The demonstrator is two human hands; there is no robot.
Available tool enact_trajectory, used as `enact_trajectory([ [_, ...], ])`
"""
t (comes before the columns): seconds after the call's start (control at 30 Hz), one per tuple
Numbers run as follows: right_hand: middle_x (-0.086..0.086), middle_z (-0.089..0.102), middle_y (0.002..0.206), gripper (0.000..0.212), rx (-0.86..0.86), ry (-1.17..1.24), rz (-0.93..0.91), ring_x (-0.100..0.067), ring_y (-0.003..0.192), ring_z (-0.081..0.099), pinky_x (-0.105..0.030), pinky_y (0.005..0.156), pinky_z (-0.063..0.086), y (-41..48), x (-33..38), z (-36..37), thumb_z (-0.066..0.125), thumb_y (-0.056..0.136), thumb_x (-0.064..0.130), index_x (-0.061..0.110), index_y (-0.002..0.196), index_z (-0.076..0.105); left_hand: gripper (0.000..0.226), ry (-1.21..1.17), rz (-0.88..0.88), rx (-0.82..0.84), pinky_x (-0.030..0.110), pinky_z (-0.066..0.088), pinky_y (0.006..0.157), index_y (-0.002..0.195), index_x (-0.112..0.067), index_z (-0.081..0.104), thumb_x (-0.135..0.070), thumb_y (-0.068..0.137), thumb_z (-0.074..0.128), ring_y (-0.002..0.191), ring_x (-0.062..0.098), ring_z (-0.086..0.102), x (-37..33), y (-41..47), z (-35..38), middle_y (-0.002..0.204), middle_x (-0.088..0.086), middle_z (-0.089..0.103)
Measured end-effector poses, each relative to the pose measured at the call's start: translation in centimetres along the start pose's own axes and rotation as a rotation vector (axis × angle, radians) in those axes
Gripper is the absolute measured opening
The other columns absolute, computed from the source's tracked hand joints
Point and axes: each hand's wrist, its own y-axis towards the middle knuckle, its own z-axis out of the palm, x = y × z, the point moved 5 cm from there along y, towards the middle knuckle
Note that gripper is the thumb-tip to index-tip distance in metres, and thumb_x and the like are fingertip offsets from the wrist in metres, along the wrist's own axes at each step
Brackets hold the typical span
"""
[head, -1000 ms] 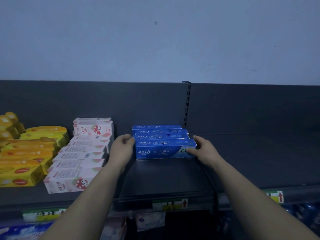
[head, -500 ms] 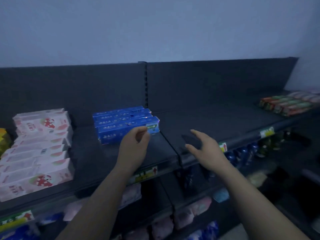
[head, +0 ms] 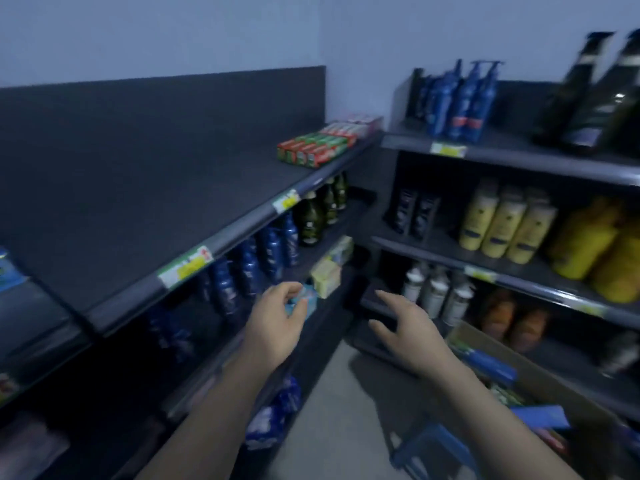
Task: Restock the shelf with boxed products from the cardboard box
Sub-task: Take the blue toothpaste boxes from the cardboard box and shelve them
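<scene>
Cardboard box (head: 561, 386), cut off by the frame's edge, had swung into view, blurred blue cartons (head: 491, 367) inside. Just left of it the right hand (head: 412, 327), then the left hand (head: 273, 327), had come off the shelf (head: 173, 188) farther left, each grip apart and empty.

The open brown cardboard box (head: 561, 389) runs off the right edge, and the blue packs (head: 491, 367) inside it are smeared beyond reading. A blue carton (head: 8, 271) is cut by the left edge. The yellow-green shelf price labels (head: 185, 268) are too blurred to read.
</scene>
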Motion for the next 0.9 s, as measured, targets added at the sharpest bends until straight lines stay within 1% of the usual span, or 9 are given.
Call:
enact_trajectory([
  [0.1,-0.001,0.055,0.138,0.055,-0.019,-0.01,0.141,-0.018,0.129,0.048,-0.025,0.105,0.033,-2.4,-8.4,-2.4,0.062,0.09,0.029,0.016,0.141,0.046,0.026,0.048,0.004,0.14,0.026,0.042,0.096,0.115,-0.012,0.063,-0.021,0.092,0.058,0.107,0.014,0.059,-2.2,0.0,8.7,0.11,-0.003,0.064],
  [0.17,-0.006,0.061,0.13,0.053,-0.023,0.003,0.249,-0.022,0.124,0.053,-0.027,0.101,0.037,-4.3,-14.1,-3.8,0.064,0.088,0.026,0.013,0.138,0.05,0.028,0.057,0.0,0.239,0.027,0.044,0.095,0.117,-0.012,0.063,-0.022,0.091,0.059,0.108,0.015,0.06,-3.5,-0.4,14.6,0.112,-0.001,0.064],
  [0.27,-0.007,0.061,0.131,0.048,-0.024,0.013,0.389,-0.024,0.124,0.053,-0.03,0.1,0.038,-7.2,-22.2,-5.4,0.063,0.088,0.024,0.012,0.133,0.054,0.03,0.079,-0.016,0.379,0.029,0.045,0.096,0.12,-0.012,0.061,-0.023,0.092,0.058,0.108,0.016,0.059,-5.0,-1.1,22.9,0.116,0.003,0.064],
  [0.43,-0.005,0.058,0.135,0.053,0.008,0.04,0.598,-0.021,0.125,0.052,-0.029,0.099,0.039,-11.3,-33.5,-6.4,0.063,0.088,0.023,0.016,0.139,0.05,0.029,0.126,-0.067,0.556,0.03,0.047,0.094,0.119,-0.012,0.061,-0.024,0.092,0.056,0.106,0.018,0.06,-5.8,-2.6,33.8,0.116,0.003,0.064],
  [0.5,-0.007,0.06,0.131,0.054,0.014,0.051,0.685,-0.023,0.121,0.055,-0.029,0.094,0.04,-12.6,-36.6,-6.2,0.063,0.088,0.024,0.016,0.139,0.05,0.024,0.164,-0.075,0.608,0.032,0.049,0.091,0.112,-0.014,0.063,-0.024,0.09,0.058,0.101,0.018,0.062,-5.4,-3.1,36.9,0.113,0.002,0.066],
  [0.63,-0.007,0.067,0.108,0.046,0.043,0.074,0.758,-0.025,0.1,0.061,-0.024,0.071,0.035,-13.8,-41.4,-4.7,0.062,0.085,0.024,0.019,0.131,0.057,0.018,0.286,-0.049,0.704,0.034,0.05,0.086,0.104,-0.018,0.066,-0.024,0.089,0.057,0.1,0.02,0.063,-4.2,-3.0,41.9,0.107,0.0,0.069],
  [0.7,-0.005,0.068,0.099,0.043,0.037,0.106,0.803,-0.025,0.092,0.062,-0.025,0.068,0.036,-14.2,-43.4,-3.9,0.063,0.083,0.023,0.021,0.127,0.06,0.017,0.352,-0.034,0.747,0.035,0.05,0.085,0.101,-0.019,0.065,-0.025,0.09,0.056,0.101,0.023,0.063,-3.4,-2.6,44.1,0.105,0.001,0.069],
  [0.83,-0.007,0.068,0.108,0.047,0.025,0.169,0.912,-0.025,0.097,0.062,-0.03,0.078,0.046,-13.8,-46.8,-2.3,0.063,0.084,0.022,0.02,0.13,0.058,0.016,0.44,-0.051,0.833,0.032,0.05,0.082,0.098,-0.016,0.065,-0.027,0.09,0.055,0.099,0.026,0.063,-1.5,-1.0,48.7,0.102,0.001,0.068],
  [0.9,-0.004,0.069,0.102,0.042,0.017,0.199,0.958,-0.02,0.088,0.06,-0.026,0.072,0.043,-13.2,-48.2,-1.7,0.063,0.082,0.02,0.022,0.124,0.061,0.017,0.419,-0.053,0.909,0.036,0.051,0.08,0.095,-0.013,0.065,-0.025,0.088,0.055,0.094,0.029,0.064,-0.3,-0.3,51.6,0.097,0.006,0.07],
])
